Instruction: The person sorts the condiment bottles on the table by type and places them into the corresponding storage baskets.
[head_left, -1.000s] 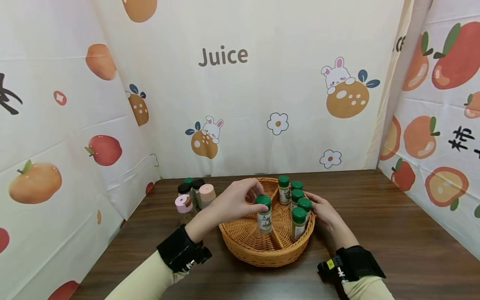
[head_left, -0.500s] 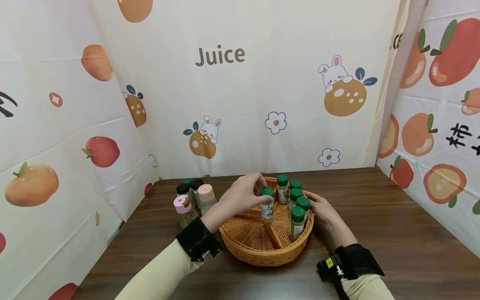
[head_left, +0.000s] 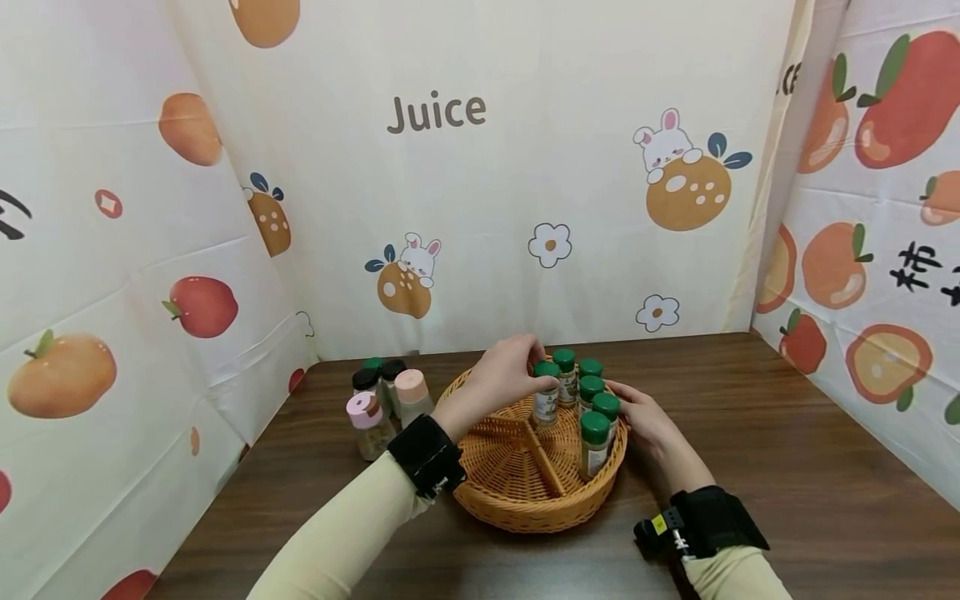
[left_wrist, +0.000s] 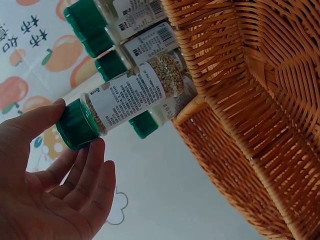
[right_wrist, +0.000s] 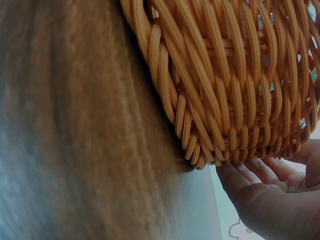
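My left hand point(head_left: 506, 371) pinches a spice jar point(head_left: 546, 406) by its green cap, over the back of a round wicker basket point(head_left: 517, 516). In the left wrist view the clear jar point(left_wrist: 131, 95) shows a white label and pale, seed-like grains; the thumb and fingertips sit around its cap. Several other green-capped jars point(head_left: 595, 450) stand upright along the basket's right side, one of them point(head_left: 566, 379) just behind the held jar. Against the basket's outer right wall, my right hand point(head_left: 651, 421) rests with lightly bent fingers point(right_wrist: 237, 180), partly hidden behind the wicker in its wrist view.
Wicker dividers point(head_left: 542, 458) split the basket into compartments. Left of it, on the dark wooden table point(head_left: 787, 433), stands a group of bottles: a pink-capped one point(head_left: 371, 427), a peach-capped one point(head_left: 412, 398), and others with black or green caps. Printed cloth point(head_left: 480, 208) hangs behind.
My left hand has carried the spice jar rightward and toward the back of the basket, close to the jars there. My right hand has stayed at the basket's side.
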